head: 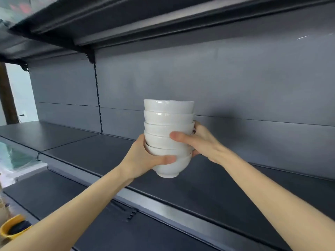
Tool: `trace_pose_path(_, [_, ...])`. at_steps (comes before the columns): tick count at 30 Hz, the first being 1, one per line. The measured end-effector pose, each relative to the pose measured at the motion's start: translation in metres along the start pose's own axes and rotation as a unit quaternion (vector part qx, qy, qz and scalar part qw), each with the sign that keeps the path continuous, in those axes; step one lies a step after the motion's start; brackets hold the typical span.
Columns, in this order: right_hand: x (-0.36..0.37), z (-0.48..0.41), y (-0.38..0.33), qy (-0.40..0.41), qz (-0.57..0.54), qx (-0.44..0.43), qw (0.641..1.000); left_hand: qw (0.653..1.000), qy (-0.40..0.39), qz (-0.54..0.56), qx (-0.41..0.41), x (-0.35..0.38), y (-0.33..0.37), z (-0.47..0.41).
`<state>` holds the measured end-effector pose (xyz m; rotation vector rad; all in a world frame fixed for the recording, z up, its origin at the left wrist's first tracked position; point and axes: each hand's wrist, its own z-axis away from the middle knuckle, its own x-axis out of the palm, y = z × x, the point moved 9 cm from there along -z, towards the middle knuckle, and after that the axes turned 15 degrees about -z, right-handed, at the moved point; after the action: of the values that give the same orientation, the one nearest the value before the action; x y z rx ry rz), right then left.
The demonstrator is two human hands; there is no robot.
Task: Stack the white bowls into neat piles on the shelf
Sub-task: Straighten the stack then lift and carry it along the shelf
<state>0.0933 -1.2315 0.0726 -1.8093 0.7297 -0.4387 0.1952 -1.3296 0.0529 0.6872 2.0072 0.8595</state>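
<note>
So, back panel (235, 78): dark grey sheet metal filling most of the view, with a slotted upright strip running down it left of centre.
Upper shelf (126, 19): same dark grey, seen from underneath, hanging over the top of the shot on a black bracket.
Shelf (226, 187): the middle board, dark and matte with a paler metal strip along its front edge. It runs from the left across to the right.
Lower shelf (117, 236): another dark board below and nearer the camera.
Forearms (272, 196): both bare, reaching up and in from the bottom corners.
Stack of white bowls (168, 129): six plain white bowls nested upright, pretty straight, held between both hands over the middle shelf, just right of the upright strip. Honestly can't tell if the bottom foot touches the board.
Left hand (143, 160): wrapped round the lower left side of the stack, thumb lying across the front at the bottom bowl's rim.
Right hand (201, 142): clamped on the right side a bit higher, thumb pressed on the front around the fourth bowl down. Fingers go round the back, mostly hidden.
Yellow tub (10, 227): peeking in at the bottom left corner, something dark inside, too blurry to call.
</note>
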Motion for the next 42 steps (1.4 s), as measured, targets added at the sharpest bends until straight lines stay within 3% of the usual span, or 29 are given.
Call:
trace_pose_path(21, [0.115, -0.284, 0.150, 0.060, 0.016, 0.057, 0.996, 0.993, -0.109, 0.038, 0.029, -0.132, -0.254, -0.212])
trace_pose_path(36, [0.178, -0.385, 0.208, 0.187, 0.037, 0.076, 0.979, 0.971, -0.202, 0.096, 0.087, -0.205, -0.353, -0.292])
trace_pose_path(42, [0.183, -0.402, 0.214, 0.187, 0.044, 0.051, 0.980, 0.961, -0.227, 0.116, 0.108, -0.205, -0.370, -0.309])
